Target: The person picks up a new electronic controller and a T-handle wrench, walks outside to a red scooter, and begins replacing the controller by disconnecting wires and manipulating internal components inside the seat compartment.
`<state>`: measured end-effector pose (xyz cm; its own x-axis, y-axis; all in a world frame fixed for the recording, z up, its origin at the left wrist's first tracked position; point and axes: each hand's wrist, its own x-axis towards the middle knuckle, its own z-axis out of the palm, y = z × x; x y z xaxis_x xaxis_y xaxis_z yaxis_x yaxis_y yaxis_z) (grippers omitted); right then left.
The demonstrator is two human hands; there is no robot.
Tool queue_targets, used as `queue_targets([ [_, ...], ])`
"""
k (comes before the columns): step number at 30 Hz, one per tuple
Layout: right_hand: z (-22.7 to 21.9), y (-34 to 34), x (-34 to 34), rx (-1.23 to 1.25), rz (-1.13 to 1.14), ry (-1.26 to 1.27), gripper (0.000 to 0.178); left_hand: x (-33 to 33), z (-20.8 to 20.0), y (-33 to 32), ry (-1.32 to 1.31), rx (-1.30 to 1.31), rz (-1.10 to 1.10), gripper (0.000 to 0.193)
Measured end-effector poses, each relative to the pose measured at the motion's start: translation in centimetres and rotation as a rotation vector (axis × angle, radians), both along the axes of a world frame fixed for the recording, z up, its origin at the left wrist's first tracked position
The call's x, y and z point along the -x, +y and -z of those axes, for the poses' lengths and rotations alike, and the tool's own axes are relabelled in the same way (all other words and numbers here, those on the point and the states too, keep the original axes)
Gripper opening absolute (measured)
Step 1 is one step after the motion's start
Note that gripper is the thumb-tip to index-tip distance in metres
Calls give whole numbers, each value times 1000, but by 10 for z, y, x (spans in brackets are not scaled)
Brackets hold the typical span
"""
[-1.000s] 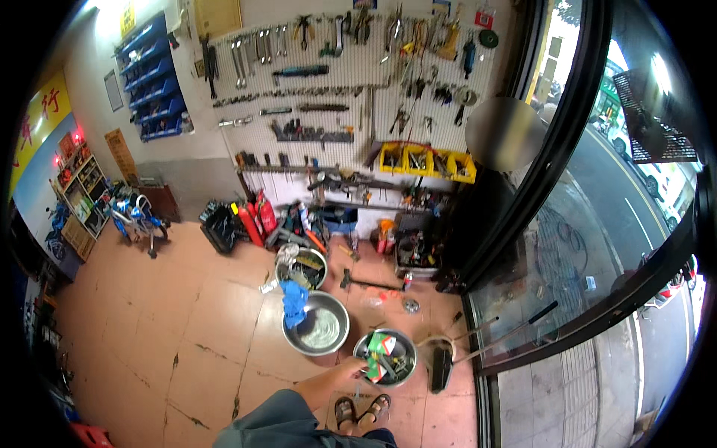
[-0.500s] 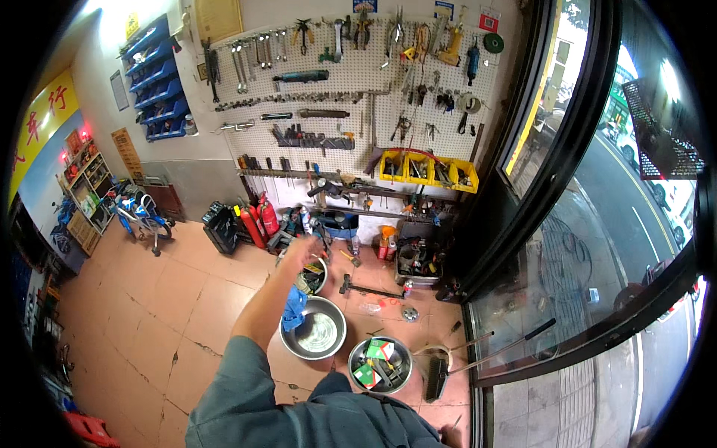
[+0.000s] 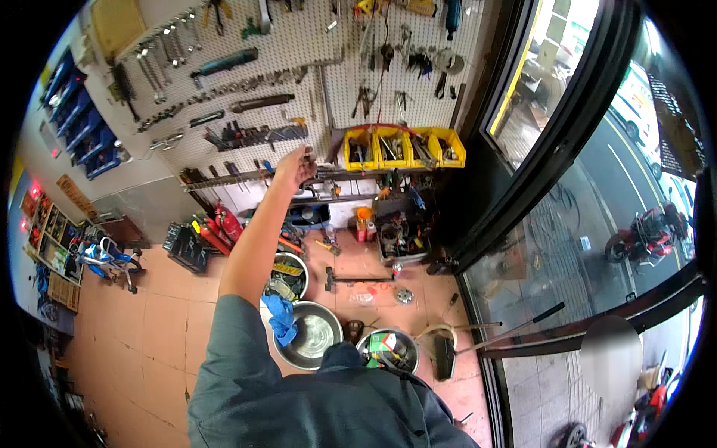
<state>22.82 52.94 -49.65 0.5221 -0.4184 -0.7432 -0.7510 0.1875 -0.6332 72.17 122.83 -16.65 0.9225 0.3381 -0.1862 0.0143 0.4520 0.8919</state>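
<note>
My left hand (image 3: pixel 296 172) is raised in front of the wall, at the end of my outstretched bare arm. Its fingers are apart and slightly bent, near the tool rail (image 3: pixel 343 175) and just below a row of dark-handled tools (image 3: pixel 254 137) on the pegboard (image 3: pixel 284 78). No held object can be made out. To the right of the hand hang yellow bins (image 3: pixel 403 149) filled with small tools. My right hand does not show.
On the floor stand a metal basin (image 3: pixel 317 336) with a blue cloth (image 3: pixel 280 317) over its rim, a second basin (image 3: pixel 403 351) holding boxes and parts, and a long-handled hammer (image 3: pixel 362 279). Fire extinguishers (image 3: pixel 216 233) stand left; a glass door (image 3: pixel 538 246) stands right.
My left hand has risen from above the floor containers to the tool rail on the wall. The view has moved closer to the pegboard and tilted.
</note>
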Motion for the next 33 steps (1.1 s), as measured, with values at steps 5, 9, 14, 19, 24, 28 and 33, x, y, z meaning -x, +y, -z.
queue_targets([
  [5,-10,75,29,92,191,191,18,-86,56,10,104,-21,174,23],
  [9,-35,123,39,147,266,271,19,-107,143,-2,325,-35,214,22],
  [14,-21,154,34,39,308,221,30,-74,273,-32,538,-36,425,20],
  [19,-35,168,-8,-51,113,188,30,-33,308,-61,641,-176,570,21],
  [24,-32,162,-13,-51,-37,131,26,-7,272,-82,596,-303,516,20],
  [28,10,138,24,-71,65,63,26,32,248,-90,461,-497,497,17],
  [33,67,90,92,44,155,173,22,132,277,-96,403,-543,527,16],
])
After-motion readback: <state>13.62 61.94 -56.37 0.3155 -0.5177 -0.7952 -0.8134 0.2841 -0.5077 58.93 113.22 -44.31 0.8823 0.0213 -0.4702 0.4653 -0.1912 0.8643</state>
